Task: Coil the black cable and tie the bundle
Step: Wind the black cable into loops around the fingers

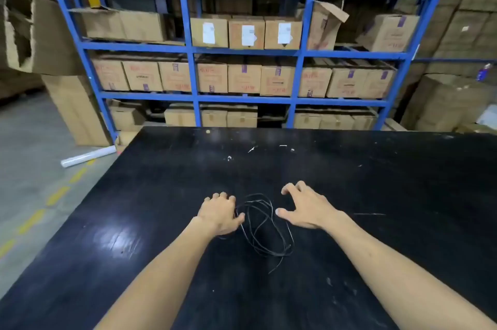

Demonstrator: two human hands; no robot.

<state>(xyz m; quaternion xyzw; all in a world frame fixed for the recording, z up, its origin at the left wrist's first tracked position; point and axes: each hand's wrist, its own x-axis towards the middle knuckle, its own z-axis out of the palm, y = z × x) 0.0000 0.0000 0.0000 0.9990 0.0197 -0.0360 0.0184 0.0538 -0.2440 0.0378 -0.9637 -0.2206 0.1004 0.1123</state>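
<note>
Black cable (262,224) lying loose on dark counter (376,195), messy loops, long axis running away-to-near, free end trailing toward body. Sits between both hands. Left hand (219,212) touching loops' left edge, fingers curled, grip on strand hard to confirm. Right hand (304,208) just beside, spread open, empty. Left nearer. Count: one cable, two hands, no tie visible.

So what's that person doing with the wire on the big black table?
A person is gathering a thin black cable that lies in loose, messy loops on the black table. The left hand touches the loops' left side; the right hand hovers open beside them. Nothing ties the loops yet. Blue shelves of cardboard boxes stand behind.
</note>
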